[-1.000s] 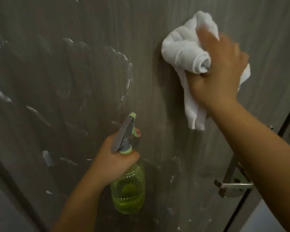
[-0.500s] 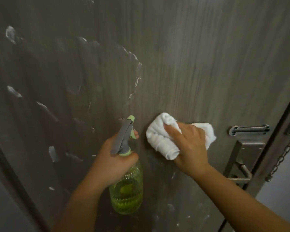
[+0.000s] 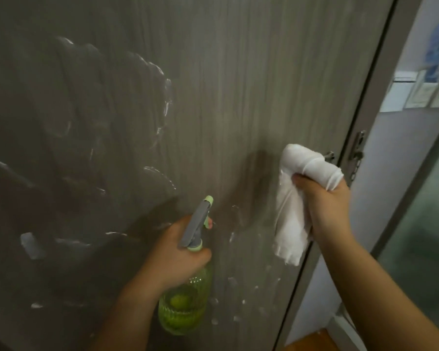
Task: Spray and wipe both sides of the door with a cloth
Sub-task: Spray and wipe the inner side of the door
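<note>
A grey wood-grain door (image 3: 238, 84) fills most of the view, with wet streaks and droplets over its left and lower parts. My left hand (image 3: 174, 252) grips the neck of a green spray bottle (image 3: 185, 302) with a grey trigger head, held close to the door. My right hand (image 3: 325, 211) grips a bunched white cloth (image 3: 293, 198) against the door near its right edge. The cloth's loose end hangs down below my hand.
The door's right edge (image 3: 340, 158) carries a metal latch and a chain (image 3: 355, 163). Beyond it lie a grey wall, a glass panel (image 3: 421, 224) and framed papers (image 3: 421, 93). A strip of wooden floor (image 3: 312, 342) shows at the bottom.
My right hand has swept the cloth from high on the door down to the middle, then right toward the door's edge. The view shifted right. My left hand kept the bottle in place.
</note>
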